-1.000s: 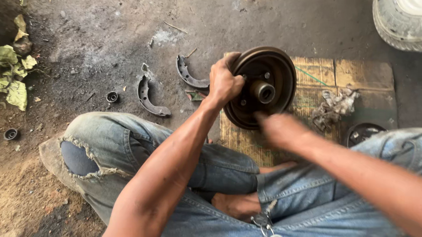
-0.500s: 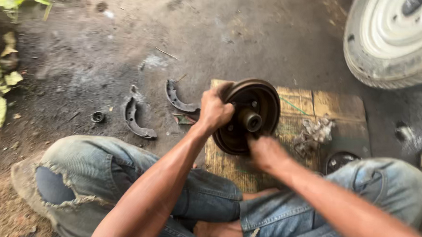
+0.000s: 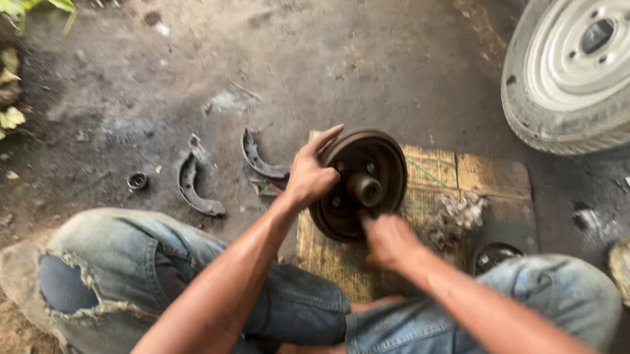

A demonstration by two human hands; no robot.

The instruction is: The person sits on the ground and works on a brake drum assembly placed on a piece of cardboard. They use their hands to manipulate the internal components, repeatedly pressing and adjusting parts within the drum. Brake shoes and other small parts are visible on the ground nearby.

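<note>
A person sits on the ground in torn blue jeans (image 3: 183, 277) with a rusty brake drum (image 3: 361, 185) stood on its edge on a flattened piece of cardboard (image 3: 471, 178) in front of the knees, its open face with the centre hub turned toward the camera. The left hand (image 3: 308, 175) is closed over the drum's upper left rim, fingers curled round the edge with the forefinger stretched along it, steadying the part. The right hand (image 3: 387, 238) is at the drum's lower edge, curled shut and touching the rim or the inner face; whether it has a small tool or rag in it I cannot tell, as the fingers hide it. As a judgement on progress, the drum is already off the vehicle and the strip-down looks well along: two curved brake shoes (image 3: 200, 186) (image 3: 263, 157) lie loose on the dirty concrete floor (image 3: 320, 64) to the left of the drum, and a small round ring or bearing (image 3: 137, 181) lies further left. A crumpled grey rag (image 3: 456, 217) rests on the cardboard just right of the drum, and a dark round part (image 3: 494, 254) shows near the right knee. A wheel with a white rim (image 3: 585, 61) lies at the upper right. What seems left is the cleaning or checking of the drum itself, now in hand; nothing looks refitted.
</note>
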